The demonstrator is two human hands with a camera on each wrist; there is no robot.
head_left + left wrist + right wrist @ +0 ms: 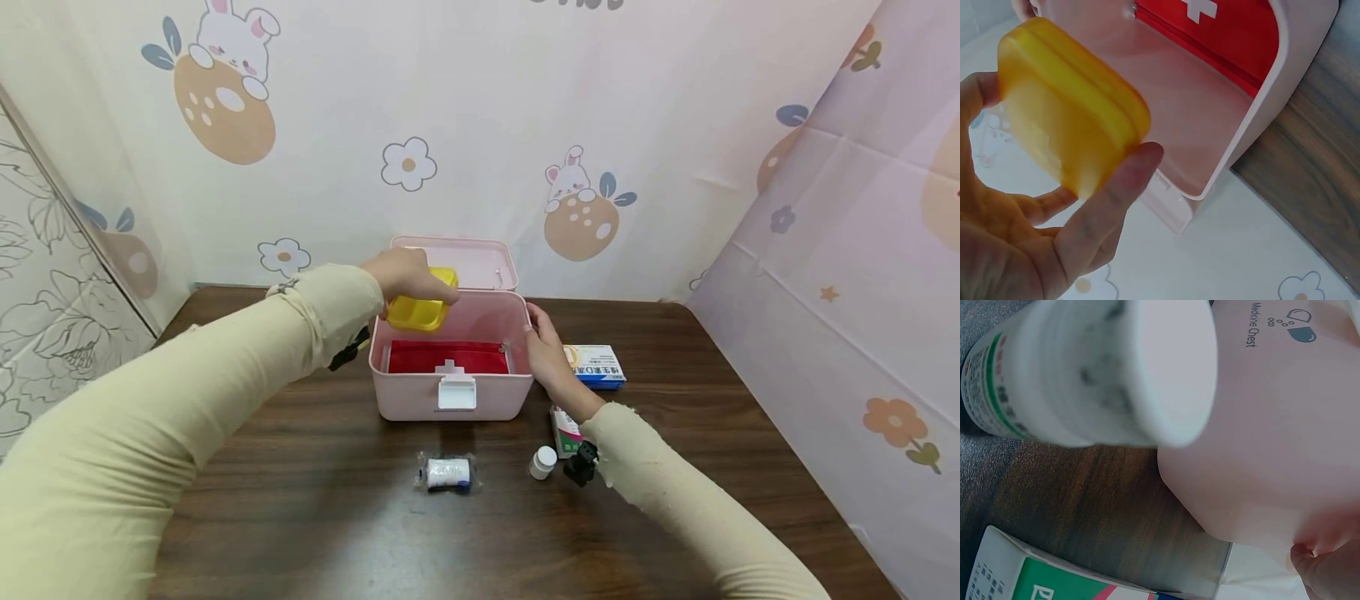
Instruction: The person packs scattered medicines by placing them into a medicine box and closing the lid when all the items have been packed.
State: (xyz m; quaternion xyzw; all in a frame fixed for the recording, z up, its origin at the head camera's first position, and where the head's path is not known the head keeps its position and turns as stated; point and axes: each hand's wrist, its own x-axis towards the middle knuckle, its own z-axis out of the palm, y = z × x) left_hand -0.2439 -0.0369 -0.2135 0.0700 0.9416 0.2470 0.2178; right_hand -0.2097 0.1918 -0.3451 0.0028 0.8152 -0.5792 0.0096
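My left hand [408, 273] holds a translucent yellow plastic case [418, 314] over the left part of an open pink medicine chest [408, 398]. In the left wrist view, fingers and thumb pinch the edges of the yellow case [1072, 106], which is tilted. Inside the chest lies a red zippered pouch [450, 357] with a white cross, seen in the left wrist view. My right hand [551, 358] grips the chest's right wall at the rim. The chest's lid [465, 258] leans back behind it, and a white latch [457, 393] is at its front.
A blue-and-white medicine box [596, 367] lies right of the chest. Under my right forearm are a green-and-white box [564, 432] and a white pill bottle [543, 462]. A wrapped bandage roll [448, 473] sits in front of the chest on the dark wooden table [322, 500]. Patterned cloth hangs behind.
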